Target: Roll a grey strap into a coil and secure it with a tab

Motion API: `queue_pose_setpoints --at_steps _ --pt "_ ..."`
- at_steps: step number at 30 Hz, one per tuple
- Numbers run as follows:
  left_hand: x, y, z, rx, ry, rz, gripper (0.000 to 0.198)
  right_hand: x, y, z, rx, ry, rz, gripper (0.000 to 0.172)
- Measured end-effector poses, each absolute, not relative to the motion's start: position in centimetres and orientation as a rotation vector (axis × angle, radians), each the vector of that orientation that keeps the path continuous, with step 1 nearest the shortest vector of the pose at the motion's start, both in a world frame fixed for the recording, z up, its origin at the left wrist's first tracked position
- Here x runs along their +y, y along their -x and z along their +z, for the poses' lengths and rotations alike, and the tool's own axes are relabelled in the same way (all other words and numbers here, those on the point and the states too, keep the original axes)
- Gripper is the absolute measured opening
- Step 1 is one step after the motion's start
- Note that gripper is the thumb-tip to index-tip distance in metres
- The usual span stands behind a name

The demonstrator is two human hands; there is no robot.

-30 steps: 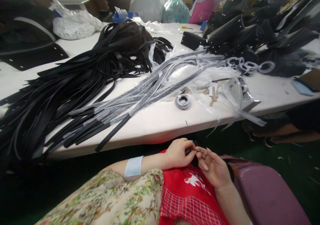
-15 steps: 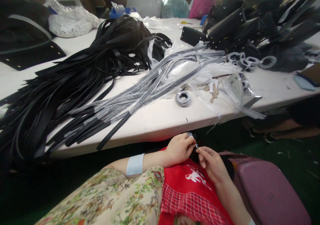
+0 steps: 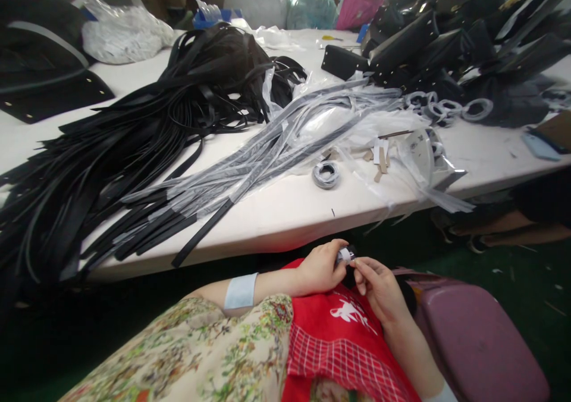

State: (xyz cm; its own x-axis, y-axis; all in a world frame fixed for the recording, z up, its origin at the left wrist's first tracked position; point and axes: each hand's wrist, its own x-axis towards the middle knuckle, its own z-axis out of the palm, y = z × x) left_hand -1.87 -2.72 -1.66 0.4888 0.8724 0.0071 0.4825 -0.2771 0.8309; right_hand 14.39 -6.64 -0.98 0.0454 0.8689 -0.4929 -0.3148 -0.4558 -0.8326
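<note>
Close to my lap, below the table edge, my left hand [image 3: 322, 266] is closed around a small plastic-wrapped coil of strap [image 3: 345, 254], dark with a pale shiny patch. Most of that coil is hidden by my fingers. My right hand [image 3: 375, 283] comes in from the other side, its thumb and forefinger pinched at the coil's edge; whatever is between those fingertips is too small to make out. On the table just beyond lies a similar wrapped coil [image 3: 326, 175]. Long straps in clear plastic sleeves [image 3: 267, 152] stretch across the table to its left.
A big heap of loose black straps [image 3: 187, 93] covers the left of the white table [image 3: 276, 212]. Black bags [image 3: 414, 51] are piled at the back right, with more coils [image 3: 446, 109] before them. A purple stool [image 3: 482, 336] stands at my right; a person's legs [image 3: 513, 229] show beyond.
My left hand has turned and its fingers have shifted on the coil, so a pale shiny patch now shows. My right fingertips stay pinched beside it and have moved slightly.
</note>
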Motion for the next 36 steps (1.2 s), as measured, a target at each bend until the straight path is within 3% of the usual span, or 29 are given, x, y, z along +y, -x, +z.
queue_pose_setpoints --at_steps 19,28,36 --pt "-2.5 2.1 -0.7 1.120 -1.930 0.592 0.049 -6.4 -14.1 -2.5 -0.599 1.394 1.667 0.029" --pt "-1.7 1.8 -1.0 1.289 -1.492 0.765 0.023 -6.5 -13.4 -2.2 -0.615 1.355 1.766 0.034" --pt "-2.1 2.2 -0.1 1.159 -1.756 0.919 0.029 -5.9 -12.0 -1.3 -0.702 1.422 1.588 0.038"
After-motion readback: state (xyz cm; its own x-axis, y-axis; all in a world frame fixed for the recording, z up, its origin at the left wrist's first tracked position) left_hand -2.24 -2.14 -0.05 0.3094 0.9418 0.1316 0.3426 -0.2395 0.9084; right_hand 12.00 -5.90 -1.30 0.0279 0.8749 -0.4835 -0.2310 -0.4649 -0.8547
